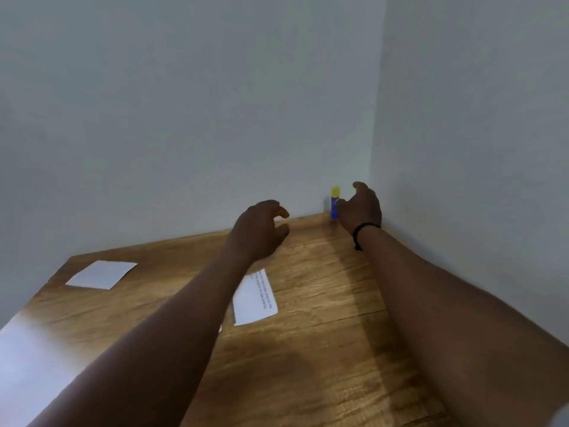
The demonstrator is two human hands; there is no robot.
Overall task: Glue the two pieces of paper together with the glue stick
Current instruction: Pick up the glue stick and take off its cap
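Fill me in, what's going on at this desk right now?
A person reaches both bare hands across a wooden desk. The right hand is open beside an upright blue glue stick with a yellow cap in the far corner, not yet closed on it. The left hand hovers empty, fingers curled. A blank white paper square lies far left; a white paper slip with printed text lies mid-desk. Nothing is glued yet.

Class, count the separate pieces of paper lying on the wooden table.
2: a blank piece of paper near the table's far left corner, and a printed piece of paper mid-table, partly hidden by the left forearm.
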